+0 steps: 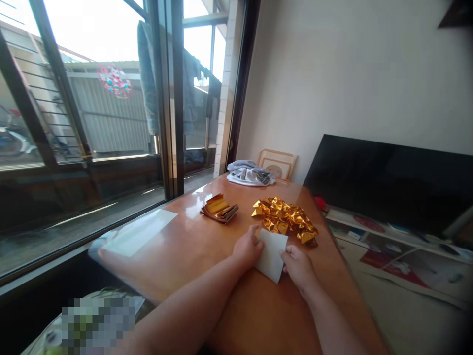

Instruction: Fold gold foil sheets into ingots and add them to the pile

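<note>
Pale sheet [271, 256] over a glossy brown table [177, 261], left hand [250, 248] gripping its left edge, right hand [297, 266] pinching its right edge, sheet between them, heap of folded gold pieces [286, 219] just beyond it, stack of gold paper [219, 207] farther left.

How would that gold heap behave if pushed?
The gold heap would probably scatter, since it looks loosely piled. Its thin, shiny folds suggest it is light and easily crushed. Its angular corners should make it slide rather than roll.
</note>
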### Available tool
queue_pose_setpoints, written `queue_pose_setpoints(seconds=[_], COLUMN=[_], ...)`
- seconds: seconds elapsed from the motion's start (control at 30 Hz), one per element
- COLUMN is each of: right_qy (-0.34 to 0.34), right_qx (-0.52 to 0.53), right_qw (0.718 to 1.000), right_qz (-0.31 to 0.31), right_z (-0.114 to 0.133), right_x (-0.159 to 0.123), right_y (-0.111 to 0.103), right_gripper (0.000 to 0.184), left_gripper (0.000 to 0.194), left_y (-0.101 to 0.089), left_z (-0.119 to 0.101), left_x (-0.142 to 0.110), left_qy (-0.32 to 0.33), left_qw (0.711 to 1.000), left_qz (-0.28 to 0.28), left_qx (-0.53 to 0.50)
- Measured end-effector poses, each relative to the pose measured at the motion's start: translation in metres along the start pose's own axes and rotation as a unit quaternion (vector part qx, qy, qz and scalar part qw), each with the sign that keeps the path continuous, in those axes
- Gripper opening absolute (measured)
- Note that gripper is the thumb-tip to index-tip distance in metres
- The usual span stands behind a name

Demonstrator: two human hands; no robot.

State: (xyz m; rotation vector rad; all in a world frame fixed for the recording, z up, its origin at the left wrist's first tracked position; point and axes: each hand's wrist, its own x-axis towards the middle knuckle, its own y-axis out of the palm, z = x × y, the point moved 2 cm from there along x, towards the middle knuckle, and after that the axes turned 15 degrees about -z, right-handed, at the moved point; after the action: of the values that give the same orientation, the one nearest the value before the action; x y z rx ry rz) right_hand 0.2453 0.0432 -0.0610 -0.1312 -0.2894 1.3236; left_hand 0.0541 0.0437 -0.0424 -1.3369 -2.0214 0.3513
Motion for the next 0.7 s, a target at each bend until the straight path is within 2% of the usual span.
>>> queue_pose_setpoints(seconds=[0.3, 0.7], right_qy=[-0.026, -0.055], right_qx=[-0.058, -0.085], right_qw=[0.998, 0.995], right_qz=[0.001, -0.003], right_z=[-0.009, -0.016], right_x=[-0.003, 0.001], right_y=[-0.003, -0.004], right_gripper=[0.028, 0.033], left_gripper=[0.061, 0.042], left_y=[0.003, 0.001], left_z=[-0.007, -0.014], left_x=[-0.007, -0.015], left_qy=[-0.004, -0.009], left_qw=[0.999, 0.999], left_qz=[-0.002, -0.007], left_qx=[0.038, 0.037])
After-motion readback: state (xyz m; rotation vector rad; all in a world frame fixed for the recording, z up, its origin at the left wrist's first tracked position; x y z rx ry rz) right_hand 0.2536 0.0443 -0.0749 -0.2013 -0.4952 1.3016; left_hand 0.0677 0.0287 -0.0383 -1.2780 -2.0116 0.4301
